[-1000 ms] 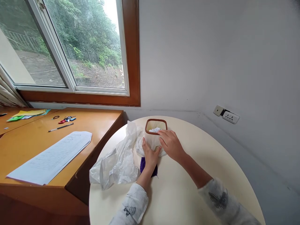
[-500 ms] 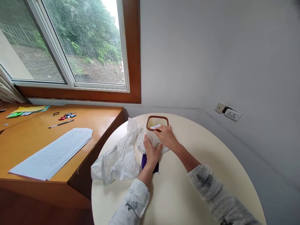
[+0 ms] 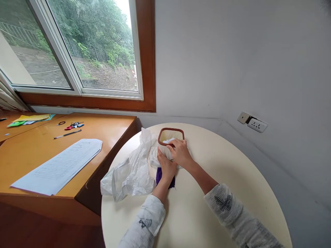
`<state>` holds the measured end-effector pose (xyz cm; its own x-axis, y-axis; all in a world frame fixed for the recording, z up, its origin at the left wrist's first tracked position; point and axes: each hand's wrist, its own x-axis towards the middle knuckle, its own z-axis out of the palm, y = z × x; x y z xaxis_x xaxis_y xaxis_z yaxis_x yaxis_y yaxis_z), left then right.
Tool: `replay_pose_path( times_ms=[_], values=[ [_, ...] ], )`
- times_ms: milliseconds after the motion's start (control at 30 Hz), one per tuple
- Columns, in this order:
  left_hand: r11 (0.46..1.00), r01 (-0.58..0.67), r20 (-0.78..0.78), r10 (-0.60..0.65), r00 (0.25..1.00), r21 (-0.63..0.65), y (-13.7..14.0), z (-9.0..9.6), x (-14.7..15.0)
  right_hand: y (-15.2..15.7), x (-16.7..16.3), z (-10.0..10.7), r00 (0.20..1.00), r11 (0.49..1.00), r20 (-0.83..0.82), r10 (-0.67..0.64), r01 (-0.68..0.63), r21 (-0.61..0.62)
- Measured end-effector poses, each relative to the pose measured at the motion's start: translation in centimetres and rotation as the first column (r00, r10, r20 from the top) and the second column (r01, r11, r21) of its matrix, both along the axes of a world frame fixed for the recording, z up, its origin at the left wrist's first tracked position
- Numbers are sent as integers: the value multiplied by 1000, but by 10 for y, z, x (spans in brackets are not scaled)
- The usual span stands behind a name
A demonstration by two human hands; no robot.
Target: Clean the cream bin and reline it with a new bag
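On the round table stands a small bin with a brown rim (image 3: 171,130), lined with thin plastic; some white material (image 3: 168,141) shows inside. My right hand (image 3: 182,153) is closed over the near right part of the rim, thumb on the near edge and fingers bent over it. Just below, my left hand (image 3: 167,167) rests against the bin's front with its fingers stretched out and apart, partly covered by the right hand. A dark purple cloth (image 3: 159,174) lies beneath the left wrist. A crumpled white plastic bag (image 3: 134,175) spreads to the left, reaching the bin.
Left of the round table (image 3: 214,220) is a wooden desk (image 3: 116,132). It carries stacked papers (image 3: 59,167), a pen (image 3: 67,134), keys (image 3: 76,125) and coloured sheets (image 3: 31,119). Behind are a window and a wall with a socket (image 3: 257,125).
The bin's rim has shifted slightly left towards my left hand. My right hand has moved left and down with it, now overlapping the left fingers.
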<state>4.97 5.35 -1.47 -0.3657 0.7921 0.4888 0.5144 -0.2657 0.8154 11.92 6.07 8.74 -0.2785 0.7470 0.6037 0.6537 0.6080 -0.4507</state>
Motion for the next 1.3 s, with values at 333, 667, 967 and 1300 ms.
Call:
replay_pose_path(
  times_ms=[333, 667, 967, 1300],
  values=[
    [999, -33, 21, 34, 999, -11, 1, -1, 0, 0, -6, 7, 997, 999, -65, -49, 49, 5],
    [998, -36, 17, 37, 999, -52, -2, 4, 0, 3, -4, 1, 1000, 997, -13, -15, 16, 78],
    [996, -14, 5, 15, 1000, -88, -1, 2, -1, 1, 8, 4, 1000, 973, 22, -14, 9, 230],
    [999, -37, -26, 36, 999, -6, 9, -8, -3, -7, 108, 10, 965, 924, 94, -245, 204, 322]
  ],
)
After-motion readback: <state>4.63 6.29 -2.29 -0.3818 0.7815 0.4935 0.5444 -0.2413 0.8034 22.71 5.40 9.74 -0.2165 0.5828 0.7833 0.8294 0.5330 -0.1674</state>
